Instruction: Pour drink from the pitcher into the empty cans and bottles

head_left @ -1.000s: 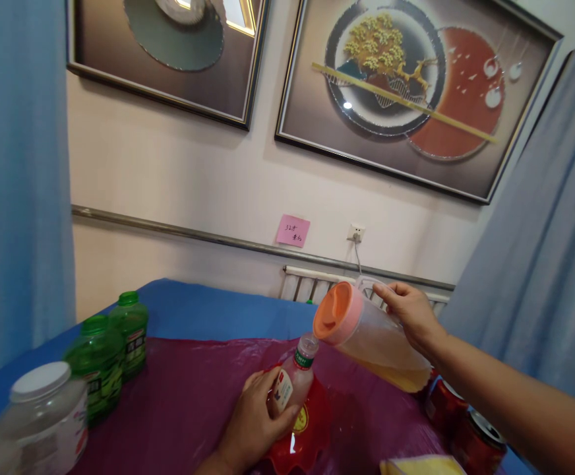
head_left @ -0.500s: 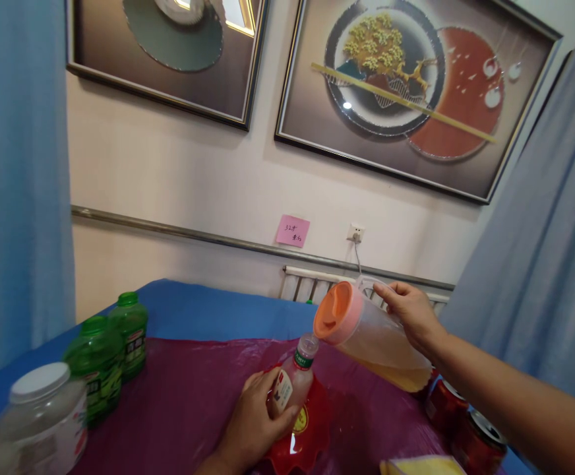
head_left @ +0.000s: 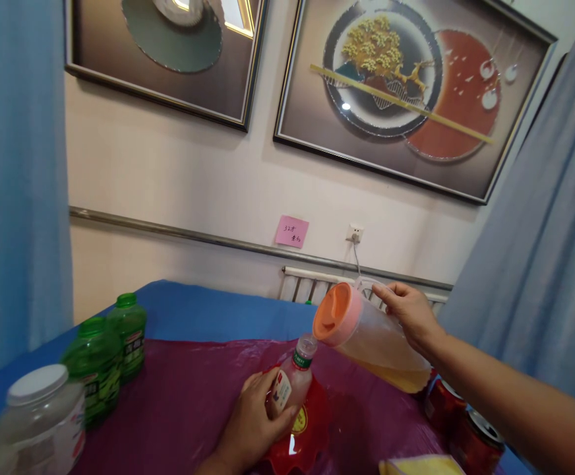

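Observation:
My left hand [head_left: 258, 415] is wrapped round a small clear bottle [head_left: 295, 382] with a green neck band, its open mouth facing up. The bottle stands over a red scalloped dish [head_left: 312, 429]. My right hand [head_left: 411, 313] grips the handle of a translucent plastic pitcher [head_left: 376, 343] with an orange lid [head_left: 337, 313]. It is tipped to the left, so the lid's lower edge is at the bottle's mouth. Amber liquid [head_left: 401, 376] lies along the pitcher's lower side. Whether liquid is flowing between the two I cannot make out.
Green bottles [head_left: 92, 369] and a white-lidded jar [head_left: 40, 422] stand on the left. Red cans [head_left: 478, 442] are at the right, under my right forearm. A yellow cloth [head_left: 421, 465] lies at the front edge of the purple sheet [head_left: 183, 389]. Behind are a radiator [head_left: 297, 285] and wall.
Both hands hold nearly the same pose, with the pitcher still tipped at the bottle. The whole view has shifted very slightly.

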`<state>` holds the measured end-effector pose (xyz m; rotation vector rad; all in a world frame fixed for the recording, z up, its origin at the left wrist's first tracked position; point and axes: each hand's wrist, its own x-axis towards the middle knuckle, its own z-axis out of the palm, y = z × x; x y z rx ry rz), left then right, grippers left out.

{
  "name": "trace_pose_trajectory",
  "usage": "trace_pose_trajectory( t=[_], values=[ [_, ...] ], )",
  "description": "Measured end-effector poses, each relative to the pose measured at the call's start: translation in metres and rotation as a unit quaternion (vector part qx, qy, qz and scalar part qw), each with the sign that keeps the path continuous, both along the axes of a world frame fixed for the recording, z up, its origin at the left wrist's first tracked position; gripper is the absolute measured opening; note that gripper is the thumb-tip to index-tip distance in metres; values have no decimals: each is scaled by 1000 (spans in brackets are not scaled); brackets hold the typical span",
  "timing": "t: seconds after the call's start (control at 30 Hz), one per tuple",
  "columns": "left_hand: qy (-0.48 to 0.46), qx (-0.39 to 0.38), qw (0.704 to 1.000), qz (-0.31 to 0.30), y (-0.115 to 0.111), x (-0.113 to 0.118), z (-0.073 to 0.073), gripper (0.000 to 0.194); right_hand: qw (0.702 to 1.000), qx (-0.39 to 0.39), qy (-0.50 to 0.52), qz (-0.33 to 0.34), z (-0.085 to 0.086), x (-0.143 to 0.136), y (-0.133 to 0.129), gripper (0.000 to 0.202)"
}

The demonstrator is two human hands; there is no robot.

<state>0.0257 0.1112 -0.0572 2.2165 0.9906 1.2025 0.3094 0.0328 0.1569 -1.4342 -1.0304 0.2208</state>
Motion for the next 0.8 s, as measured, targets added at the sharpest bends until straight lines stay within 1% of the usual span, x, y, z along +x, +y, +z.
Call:
trace_pose_trajectory(
  t=[0.13,0.3,0.5,0.8],
  values=[
    [7,2,1000,-8,-1,0,3,40,1000,1,6,0,-1,1,0,57],
    [5,6,1000,-3,-2,0,4,37,1000,1,13,2,-1,2,0,56],
    [0,18,1000,-2,-1,-1,3,42,1000,4,16,2,-1,2,-1,56],
    [-1,20,1000,-5,0,1,0,41,1000,2,15,1,-2,4,1,56]
  ],
)
